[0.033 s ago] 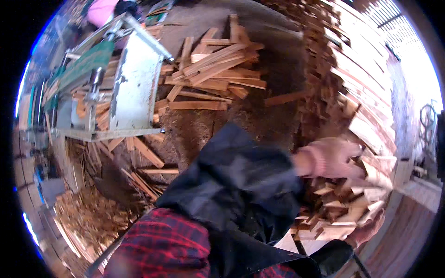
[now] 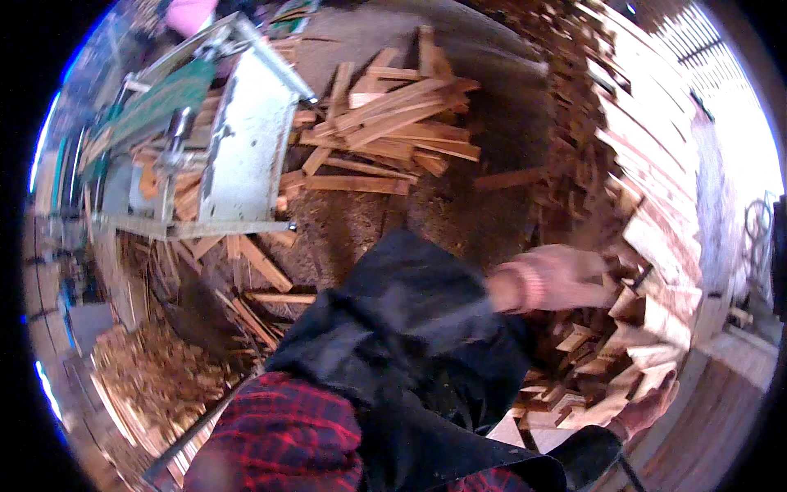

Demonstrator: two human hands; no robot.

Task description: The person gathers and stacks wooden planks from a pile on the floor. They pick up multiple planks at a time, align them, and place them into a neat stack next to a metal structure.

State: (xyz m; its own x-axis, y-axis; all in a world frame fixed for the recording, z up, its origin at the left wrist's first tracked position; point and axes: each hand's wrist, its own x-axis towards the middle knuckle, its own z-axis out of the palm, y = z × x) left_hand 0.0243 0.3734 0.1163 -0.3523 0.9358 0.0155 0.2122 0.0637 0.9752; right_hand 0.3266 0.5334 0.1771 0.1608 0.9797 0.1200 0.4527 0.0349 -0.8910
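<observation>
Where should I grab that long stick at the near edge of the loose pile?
Probably its middle, coming from the near side. The stick lies lengthwise across the view, its near long edge facing floor, while other sticks crowd its far side.

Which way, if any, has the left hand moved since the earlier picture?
Yes: against the white panel, the left hand has shifted leftward in the picture, nearer that panel and away from the wood stack.
</observation>
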